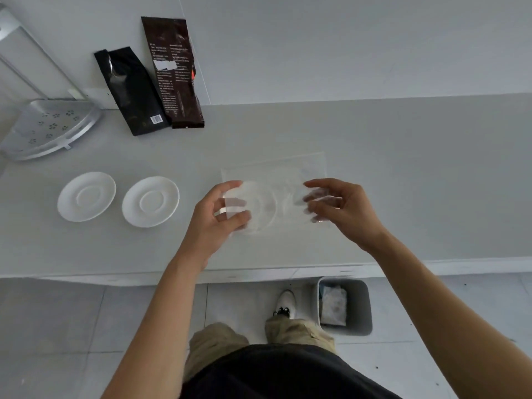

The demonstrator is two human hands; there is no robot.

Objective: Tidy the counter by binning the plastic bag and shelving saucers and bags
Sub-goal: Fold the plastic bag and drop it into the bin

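A clear plastic bag lies on the grey counter with a white saucer inside it. My left hand pinches the bag's left end. My right hand grips its right end, fingers seen through the plastic. Two more white saucers sit side by side to the left. Two dark bags lean against the back wall: a black bag and a brown printed bag.
A metal corner shelf stands at the counter's far left. On the floor below the counter edge is a grey bin holding some white rubbish, beside my shoe.
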